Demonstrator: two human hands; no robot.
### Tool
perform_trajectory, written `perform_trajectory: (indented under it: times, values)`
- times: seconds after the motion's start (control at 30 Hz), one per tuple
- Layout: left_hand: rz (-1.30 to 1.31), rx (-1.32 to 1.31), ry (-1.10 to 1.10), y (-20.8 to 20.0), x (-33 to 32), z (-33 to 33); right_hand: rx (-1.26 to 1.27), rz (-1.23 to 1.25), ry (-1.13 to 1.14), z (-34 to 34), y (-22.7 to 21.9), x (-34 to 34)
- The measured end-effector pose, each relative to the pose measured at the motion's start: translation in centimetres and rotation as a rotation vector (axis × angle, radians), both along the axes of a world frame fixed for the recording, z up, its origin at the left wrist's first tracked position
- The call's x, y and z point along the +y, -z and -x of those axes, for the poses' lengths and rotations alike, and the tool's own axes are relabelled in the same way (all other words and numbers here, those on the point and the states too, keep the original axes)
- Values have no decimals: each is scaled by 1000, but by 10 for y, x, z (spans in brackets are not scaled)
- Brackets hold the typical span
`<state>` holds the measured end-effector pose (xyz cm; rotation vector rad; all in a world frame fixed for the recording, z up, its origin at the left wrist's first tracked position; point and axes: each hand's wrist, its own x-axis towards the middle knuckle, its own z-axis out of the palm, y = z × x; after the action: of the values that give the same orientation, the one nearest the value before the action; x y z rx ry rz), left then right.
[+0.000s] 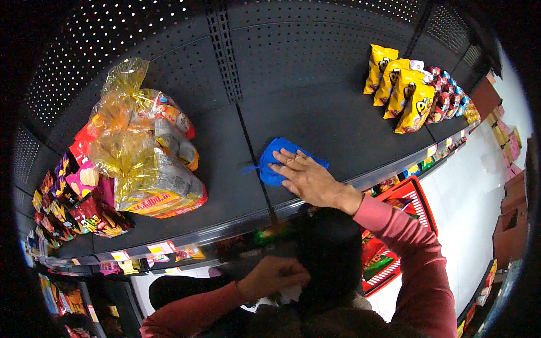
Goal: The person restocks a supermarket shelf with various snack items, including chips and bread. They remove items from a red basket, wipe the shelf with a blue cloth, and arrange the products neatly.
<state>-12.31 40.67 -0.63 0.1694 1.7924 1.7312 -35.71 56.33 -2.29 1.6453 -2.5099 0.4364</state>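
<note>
Black perforated-back store shelving (315, 73) stands over a pale floor (468, 197).

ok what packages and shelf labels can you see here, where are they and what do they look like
Yellow snack bags: upright row, shelf's far right.
Clear gold-tinted cellophane bags of packets: piled, shelf's left.
Red and pink snack packets: far left.
Small yellow-and-white price tags: along the shelf's front edge.

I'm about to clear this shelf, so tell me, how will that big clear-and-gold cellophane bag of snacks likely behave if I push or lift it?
The cellophane bag looks crinkly and loosely filled, so it would probably flex and sag rather than lift stiffly. It seems light for its bulk. Its glossy film may slide easily on the dark shelf, and the tall gathered top could make it topple.
</note>
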Motion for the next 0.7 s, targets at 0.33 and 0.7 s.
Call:
perform_trajectory:
  times: [0.33, 0.7]
  values:
    - [-59, -116, -44, 13, -3, 6, 178, 4, 715, 164, 1, 75]
    - [-49, -54, -90, 23, -10, 9, -354, 764, 761, 218, -36, 111]
